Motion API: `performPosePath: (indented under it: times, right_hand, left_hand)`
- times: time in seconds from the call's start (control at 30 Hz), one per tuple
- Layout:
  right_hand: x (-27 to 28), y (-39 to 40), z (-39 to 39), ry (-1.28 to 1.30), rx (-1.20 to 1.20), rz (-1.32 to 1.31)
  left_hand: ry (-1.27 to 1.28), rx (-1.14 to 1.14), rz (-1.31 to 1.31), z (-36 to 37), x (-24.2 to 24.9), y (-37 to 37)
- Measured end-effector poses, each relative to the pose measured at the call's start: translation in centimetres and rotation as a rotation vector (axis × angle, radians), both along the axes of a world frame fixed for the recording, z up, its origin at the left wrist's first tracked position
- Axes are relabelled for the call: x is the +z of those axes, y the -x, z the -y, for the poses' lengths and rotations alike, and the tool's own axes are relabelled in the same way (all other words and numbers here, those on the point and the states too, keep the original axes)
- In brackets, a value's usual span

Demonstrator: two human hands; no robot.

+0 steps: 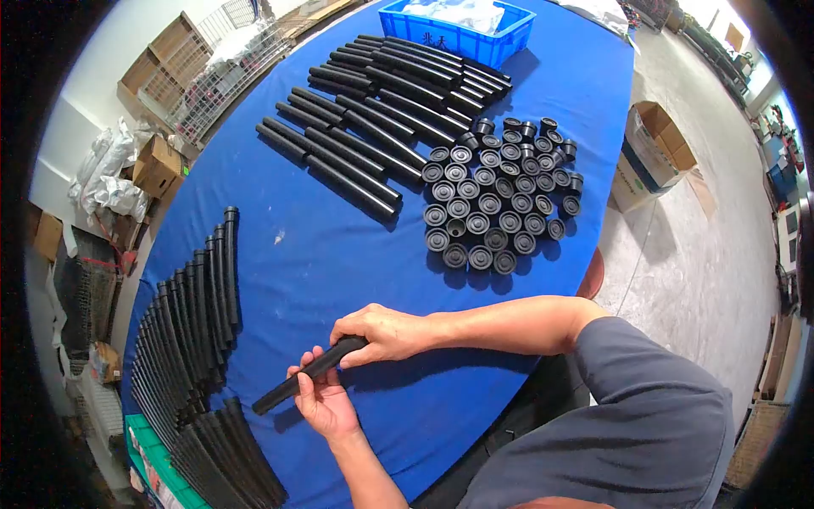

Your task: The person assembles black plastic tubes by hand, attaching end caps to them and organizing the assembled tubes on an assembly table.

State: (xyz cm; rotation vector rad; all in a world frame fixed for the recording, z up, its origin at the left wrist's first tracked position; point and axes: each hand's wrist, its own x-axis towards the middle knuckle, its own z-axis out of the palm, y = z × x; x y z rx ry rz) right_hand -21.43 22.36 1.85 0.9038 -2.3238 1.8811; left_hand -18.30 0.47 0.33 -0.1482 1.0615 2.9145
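Observation:
A black tube (284, 394) is held at a slant above the blue cloth, its lower end pointing left. My left hand (324, 402) grips it around the middle from below, fingers wrapped over it. At the upper right end, my right hand (379, 333) is closed around the tube, covering most of that tip. Beside the hands on the left lies a fanned row of black tubes (199, 297), several with wider caps at their far ends. Further off to the right stands a cluster of round black end caps (489, 204), most showing ringed faces.
Rows of black tubes (356, 174) lie across the far part of the blue-covered table (288, 254). A blue crate (509, 38) holding white plastic stands at the far edge. On the floor at right is an open cardboard box (649, 153). A green crate (161, 467) sits at lower left.

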Motion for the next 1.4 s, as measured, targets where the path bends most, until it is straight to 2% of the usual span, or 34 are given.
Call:
performPosePath:
  times: [0.13, 0.23, 0.33, 0.43, 0.63, 0.73, 0.83, 0.87, 0.97, 1.0, 1.1, 1.13, 1.23, 1.27, 1.37, 1.4]
  right_hand:
    - [0.0, -0.2, 0.3, 0.027, -0.074, -0.116]
    - [0.7, 0.0, -0.1, 0.011, -0.025, -0.046]
    - [2.1, 0.4, -1.0, -0.077, 0.120, 0.395]
    - [0.3, 0.4, -0.3, -0.018, 0.028, 0.064]
    - [-0.4, 0.3, -0.2, -0.014, 0.009, 0.018]
    - [-0.4, 0.0, -0.1, -0.079, -0.053, -0.112]
    - [-0.2, -0.2, 0.6, -0.076, -0.098, -0.220]
    - [-0.1, -0.4, 0.3, -0.097, -0.071, -0.188]
    - [3.4, -0.1, -1.0, -0.056, 0.164, 0.509]
    - [3.5, 0.3, -1.1, -0.049, 0.179, 0.643]
    - [0.2, 0.1, 0.5, 0.040, -0.082, -0.207]
    - [-0.1, -0.2, 0.6, 0.042, -0.084, -0.203]
    - [1.6, -0.2, -0.4, -0.025, 0.065, 0.132]
    - [3.2, 0.1, -1.0, -0.061, 0.193, 0.533]
    - [0.0, 0.1, -0.1, 0.005, -0.006, -0.032]
    - [0.0, -0.1, 0.0, -0.003, -0.032, -0.115]
  left_hand:
    - [-0.005, -0.008, 0.036, 0.2, -0.2, 0.2]
    - [0.023, -0.026, -0.014, 0.7, -0.4, 0.2]
    - [0.046, -0.020, -0.040, 0.3, -0.2, 0.1]
    - [0.040, -0.013, -0.041, -0.1, 0.1, 0.0]
    - [0.080, -0.007, -0.073, -0.2, 0.0, -0.1]
    - [0.081, 0.043, 0.002, -0.9, 0.5, -0.2]
    - [0.002, -0.034, -0.005, -0.3, 0.2, 0.1]
    - [0.027, -0.030, 0.003, 0.0, 0.1, 0.1]
    - [0.014, -0.014, -0.007, 0.4, -0.5, 0.1]
    - [0.021, -0.020, -0.020, 0.3, -0.4, 0.1]
    - [-0.038, -0.033, 0.057, -0.1, 0.5, 0.3]
    - [-0.024, -0.035, 0.041, 0.1, 0.2, 0.3]
    - [0.004, -0.038, 0.003, 0.8, -0.5, 0.2]
    - [0.003, -0.035, -0.005, 0.7, -0.4, 0.1]
    - [-0.016, -0.045, 0.035, 0.1, 0.4, 0.2]
    - [-0.024, -0.051, 0.061, 0.0, 0.6, 0.2]
